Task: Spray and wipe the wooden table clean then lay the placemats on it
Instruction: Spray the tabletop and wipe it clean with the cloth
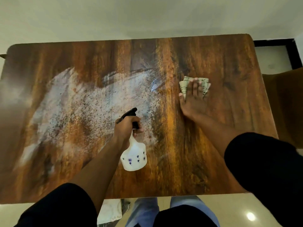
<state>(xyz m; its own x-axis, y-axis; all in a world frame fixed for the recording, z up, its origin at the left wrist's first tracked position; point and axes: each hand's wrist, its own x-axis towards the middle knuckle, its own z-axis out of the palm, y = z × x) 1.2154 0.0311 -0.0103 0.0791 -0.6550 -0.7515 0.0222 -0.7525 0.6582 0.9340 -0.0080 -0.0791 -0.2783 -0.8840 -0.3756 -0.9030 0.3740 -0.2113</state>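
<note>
The wooden table fills the view, with a wide wet patch of spray droplets across its left and middle. My left hand grips the neck of a white spray bottle with a black trigger head, held above the table's middle, nozzle pointing away from me. My right hand lies flat, fingers spread, pressing a folded checked cloth onto the dry right part of the table. No placemats are in view.
A pale wall runs behind the table's far edge. A brown chair or seat stands at the right end. Glossy floor tiles and my legs show below the near edge, with a pale patterned item under the table.
</note>
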